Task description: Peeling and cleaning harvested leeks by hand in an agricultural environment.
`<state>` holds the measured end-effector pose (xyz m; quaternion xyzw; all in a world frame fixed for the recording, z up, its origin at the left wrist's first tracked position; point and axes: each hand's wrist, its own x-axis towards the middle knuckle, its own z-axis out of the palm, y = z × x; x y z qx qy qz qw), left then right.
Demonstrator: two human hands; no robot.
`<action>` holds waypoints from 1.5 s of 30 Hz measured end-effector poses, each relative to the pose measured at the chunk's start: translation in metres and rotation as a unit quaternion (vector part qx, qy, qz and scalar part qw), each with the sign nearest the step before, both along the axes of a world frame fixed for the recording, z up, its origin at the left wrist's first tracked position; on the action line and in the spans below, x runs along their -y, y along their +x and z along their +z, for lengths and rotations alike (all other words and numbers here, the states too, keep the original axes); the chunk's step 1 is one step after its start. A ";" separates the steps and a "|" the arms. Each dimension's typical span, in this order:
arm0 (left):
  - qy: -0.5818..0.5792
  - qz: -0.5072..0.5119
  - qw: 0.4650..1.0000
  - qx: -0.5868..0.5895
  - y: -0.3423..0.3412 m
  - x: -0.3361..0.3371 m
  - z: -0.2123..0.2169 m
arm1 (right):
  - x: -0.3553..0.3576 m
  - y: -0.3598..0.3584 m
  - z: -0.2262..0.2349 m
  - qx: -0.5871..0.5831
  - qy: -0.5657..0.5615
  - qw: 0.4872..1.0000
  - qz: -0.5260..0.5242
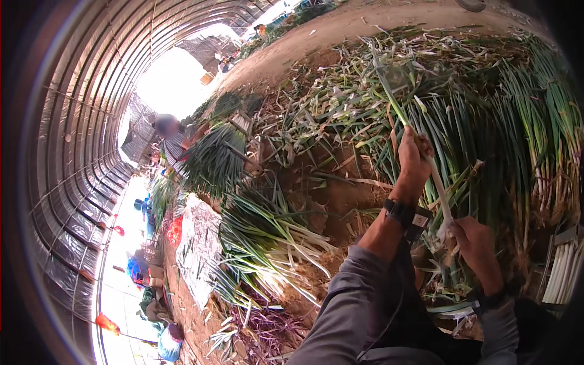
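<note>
A long green onion (438, 185) runs slantwise in front of me, its green top pointing away and its white root end toward me. My left hand (413, 161) is closed around its middle, where green turns to white. At the root end (449, 229), my right hand (479, 248) has its fingers pinched on the pale base and roots. A dark watch-like band (399, 210) circles my left wrist. Beneath and beyond my hands lies a thick pile of green onions (465, 131), leaves mostly pointing away. What my right fingertips press on is partly hidden.
Stripped leaves (340, 100) litter the ground ahead. Trimmed white stalks (563, 271) lie in a holder at right. Another onion heap (274, 243) lies left, near purplish trimmings (267, 334). A person (172, 143) stands by a large bundle (216, 158). A ribbed tunnel wall (73, 140) curves at left.
</note>
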<state>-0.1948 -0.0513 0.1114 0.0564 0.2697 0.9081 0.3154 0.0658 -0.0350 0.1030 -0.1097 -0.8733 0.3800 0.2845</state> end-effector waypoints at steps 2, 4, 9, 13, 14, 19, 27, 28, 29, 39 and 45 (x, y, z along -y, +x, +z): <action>0.004 -0.024 0.999 0.042 -0.001 0.004 -0.004 | 0.002 0.007 0.010 0.012 0.058 0.998 -0.011; -0.001 -0.037 0.997 0.064 0.009 -0.004 -0.001 | 0.004 0.025 0.020 0.036 0.120 0.991 -0.038; 0.022 -0.034 0.998 0.052 0.014 -0.006 -0.002 | 0.024 0.059 0.038 0.070 0.196 0.975 -0.083; 0.039 -0.015 0.997 0.062 -0.001 -0.001 -0.007 | 0.036 0.090 0.043 0.051 0.158 0.983 -0.074; 0.039 0.030 0.998 0.027 -0.022 0.010 -0.007 | 0.040 0.102 0.049 0.042 0.146 0.987 -0.055; 0.085 0.086 0.992 0.033 -0.012 0.001 0.008 | -0.008 0.107 0.013 0.138 0.127 0.980 -0.062; 0.174 0.025 0.974 0.142 0.000 0.008 0.007 | 0.002 0.006 0.002 -0.059 -0.371 0.927 -0.019; 0.173 0.022 0.974 0.147 -0.001 0.007 0.005 | 0.001 0.004 0.000 -0.018 -0.481 0.876 -0.004; 0.181 0.021 0.977 0.114 -0.006 0.007 0.002 | -0.001 0.002 -0.006 -0.032 -0.497 0.867 0.027; 0.138 0.016 0.987 0.084 -0.045 0.022 -0.002 | 0.012 0.002 0.003 0.012 -0.483 0.875 0.026; 0.032 0.050 0.998 0.034 -0.007 -0.004 -0.003 | 0.022 0.067 0.031 0.040 -0.341 0.939 0.010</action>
